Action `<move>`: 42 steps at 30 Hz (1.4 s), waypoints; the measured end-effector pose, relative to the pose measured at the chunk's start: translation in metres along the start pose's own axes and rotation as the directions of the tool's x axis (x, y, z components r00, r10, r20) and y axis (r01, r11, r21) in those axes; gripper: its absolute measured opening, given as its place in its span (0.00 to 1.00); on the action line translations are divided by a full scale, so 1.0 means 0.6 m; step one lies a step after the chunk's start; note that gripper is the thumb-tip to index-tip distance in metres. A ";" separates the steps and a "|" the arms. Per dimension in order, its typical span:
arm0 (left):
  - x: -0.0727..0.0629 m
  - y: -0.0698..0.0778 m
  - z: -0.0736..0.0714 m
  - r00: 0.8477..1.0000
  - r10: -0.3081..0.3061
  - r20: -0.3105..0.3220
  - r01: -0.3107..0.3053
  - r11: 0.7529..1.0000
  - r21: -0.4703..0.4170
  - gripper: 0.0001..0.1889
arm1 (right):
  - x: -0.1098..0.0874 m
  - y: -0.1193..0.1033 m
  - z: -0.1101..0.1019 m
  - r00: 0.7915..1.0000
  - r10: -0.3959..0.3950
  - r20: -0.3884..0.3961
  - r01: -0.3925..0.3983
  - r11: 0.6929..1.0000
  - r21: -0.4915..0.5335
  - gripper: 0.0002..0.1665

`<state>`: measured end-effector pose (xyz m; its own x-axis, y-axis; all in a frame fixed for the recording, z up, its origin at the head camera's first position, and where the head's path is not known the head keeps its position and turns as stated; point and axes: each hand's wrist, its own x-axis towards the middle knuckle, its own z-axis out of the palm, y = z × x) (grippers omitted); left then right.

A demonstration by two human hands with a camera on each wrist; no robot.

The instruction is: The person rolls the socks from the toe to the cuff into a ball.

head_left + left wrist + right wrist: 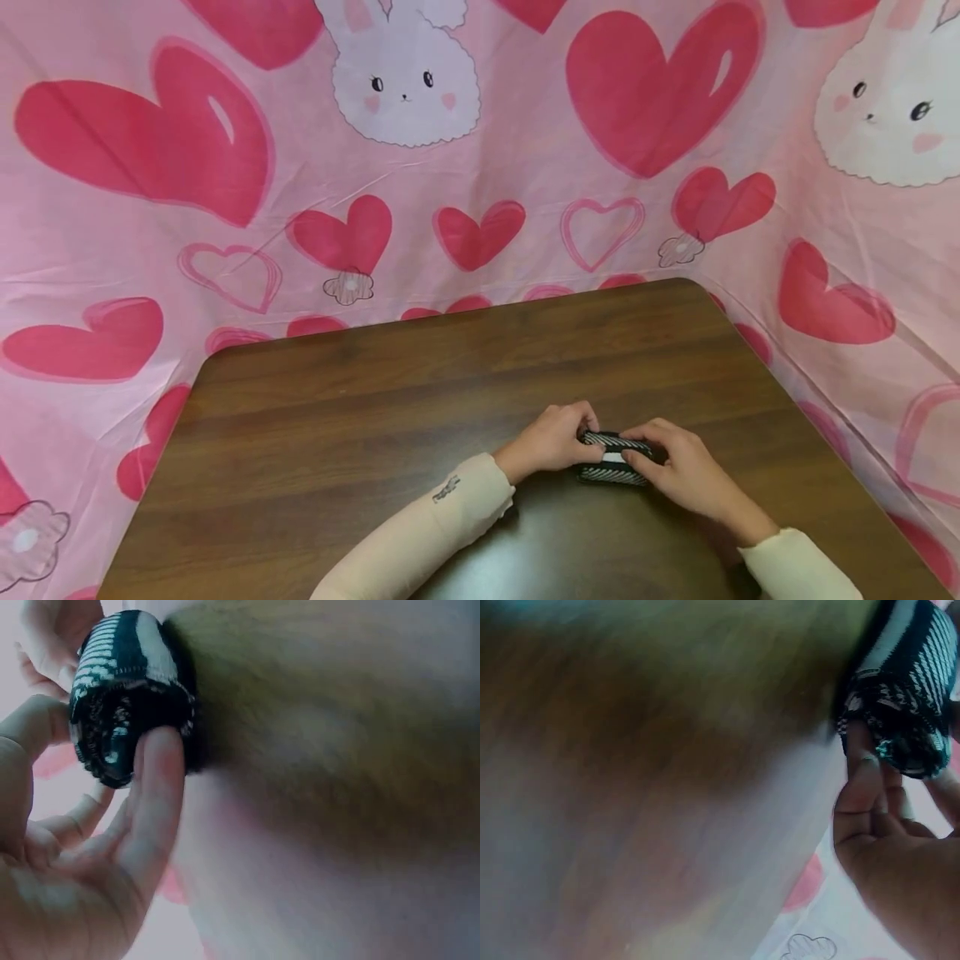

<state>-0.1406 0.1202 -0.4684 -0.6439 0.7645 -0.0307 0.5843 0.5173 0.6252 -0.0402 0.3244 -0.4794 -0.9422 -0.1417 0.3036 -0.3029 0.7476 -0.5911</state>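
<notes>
Head view: both hands — left (553, 439), right (678, 471) — pinch rolled sock (611, 457) near surface (337, 433) front edge; roll approx. done, w/ tuck left.

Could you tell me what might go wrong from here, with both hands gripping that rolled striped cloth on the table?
1. The left hand and right hand pinch only the ends of the rolled black-and-white striped cloth; the roll could loosen and unwind if either grip slackens.
2. The wooden table looks smooth and glossy, so the bundle might slide when pressed down.
3. Fingers cover much of the roll, so a crooked fold could go unnoticed.
</notes>
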 end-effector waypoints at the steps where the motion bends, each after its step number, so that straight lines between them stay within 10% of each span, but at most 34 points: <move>1: -0.001 0.000 0.000 1.000 0.001 -0.015 0.000 1.000 0.031 0.11 | 0.003 0.000 0.000 0.999 0.039 0.015 -0.039 0.999 0.006 0.11; 5: -0.007 0.011 -0.007 0.983 0.165 -0.075 -0.141 0.957 0.253 0.08 | 0.013 -0.004 -0.005 0.983 0.166 0.077 -0.168 0.985 0.031 0.10; 9: -0.014 0.025 -0.010 0.905 0.425 -0.001 -0.385 0.822 0.420 0.04 | 0.018 -0.007 -0.008 0.981 0.189 0.049 -0.190 0.982 0.016 0.12; 14: -0.018 0.034 -0.011 0.875 0.473 0.104 -0.458 0.737 0.498 0.04 | 0.009 -0.007 -0.007 0.996 -0.046 -0.082 0.039 0.995 -0.091 0.18; 21: -0.013 0.030 -0.022 0.880 0.457 0.126 -0.456 0.746 0.485 0.05 | 0.002 -0.006 -0.016 0.920 -0.390 0.040 0.383 0.874 -0.299 0.24; 27: -0.011 0.032 -0.022 0.889 0.428 0.166 -0.450 0.740 0.500 0.08 | 0.006 -0.002 -0.017 0.911 -0.403 0.085 0.407 0.848 -0.340 0.30; 35: -0.006 0.036 0.007 0.923 0.361 0.135 -0.354 0.658 0.665 0.35 | 0.012 -0.004 -0.009 0.940 -0.328 0.099 0.338 0.843 -0.418 0.41; 38: -0.001 0.033 0.011 0.934 0.342 0.104 -0.325 0.692 0.645 0.34 | 0.015 -0.007 -0.009 0.957 -0.267 0.110 0.288 0.861 -0.420 0.39; 42: 0.002 0.023 0.004 0.947 0.321 0.035 -0.299 0.831 0.469 0.29 | 0.022 -0.015 -0.014 0.982 -0.158 0.101 0.182 0.933 -0.310 0.33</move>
<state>-0.1322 0.1288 -0.4616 -0.4049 0.9029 0.1444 0.9097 0.3819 0.1628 -0.0486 0.3213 -0.4638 -0.8922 -0.3228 0.3159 -0.4097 0.8729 -0.2650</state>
